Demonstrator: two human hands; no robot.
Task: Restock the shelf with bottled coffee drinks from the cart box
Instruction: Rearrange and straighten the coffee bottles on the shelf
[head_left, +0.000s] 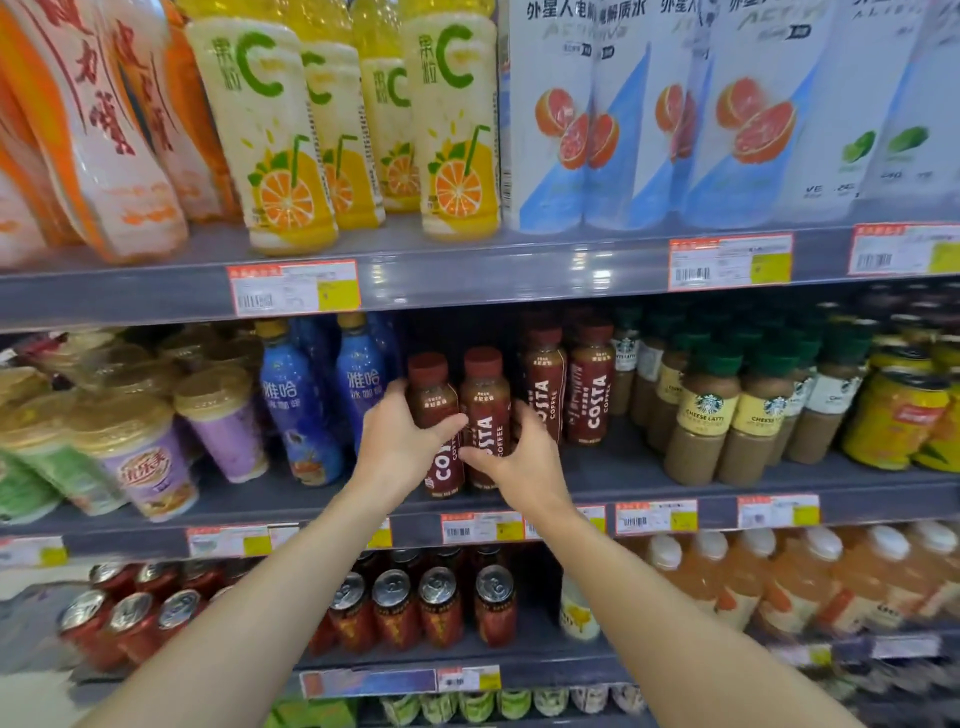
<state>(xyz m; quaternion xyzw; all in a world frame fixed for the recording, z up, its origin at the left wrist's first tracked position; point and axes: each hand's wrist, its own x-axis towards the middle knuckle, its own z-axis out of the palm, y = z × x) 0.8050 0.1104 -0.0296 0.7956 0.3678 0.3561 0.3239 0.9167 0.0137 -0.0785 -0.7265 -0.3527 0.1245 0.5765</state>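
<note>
reaching into the middle shelf (649, 480), a person sets two costa coffee bottles upright near its front edge, one in each hand. the left hand (397, 441) wraps the left bottle (434, 402) from its left side, thumb across the label; the right hand (522, 457) grasps the right bottle (485, 400) low on its body, fingers curled over the lettering. both bottles stand with long axes vertical, brown caps up, touching side by side, and they sit forward of two more costa bottles (569, 384) placed deeper toward the back edge and to the right. blue bottles (311, 405) stand just beside the left hand, starbucks bottles (727, 415) farther right along the same shelf. whether the bases already rest on the shelf cannot be told, as the hands hide part of them. judging by the gap behind the pair, the coming move is likely a straight push toward the back edge, each hand equally near its own bottle. the cart box is not in view.
</note>
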